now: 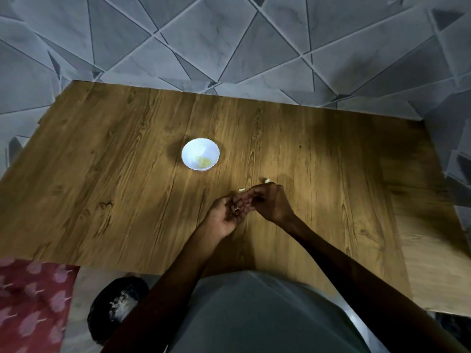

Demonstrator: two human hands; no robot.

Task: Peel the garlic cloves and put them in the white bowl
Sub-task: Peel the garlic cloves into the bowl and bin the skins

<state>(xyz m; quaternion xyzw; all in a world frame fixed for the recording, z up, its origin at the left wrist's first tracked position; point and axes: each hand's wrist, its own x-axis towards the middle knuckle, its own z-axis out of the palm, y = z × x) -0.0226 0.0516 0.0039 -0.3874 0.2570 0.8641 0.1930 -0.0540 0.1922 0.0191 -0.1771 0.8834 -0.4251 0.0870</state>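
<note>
Garlic clove (236, 208) in cupped L hand (225, 214), fingers half-curled round it. R hand (271, 203) fingers curled at L fingertips, grip unclear. White bowl (190, 151) nearby.

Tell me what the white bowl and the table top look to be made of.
White bowl: likely glossy plastic or melamine, possibly ceramic; smooth bright surface, slightly scalloped rim. Table: brown wood-grain top, matte; streaks and knots show, but solid wood or printed laminate cannot be told.

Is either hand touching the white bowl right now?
Apart. The head view shows bare table between the white bowl and both the left hand and right hand.
</note>
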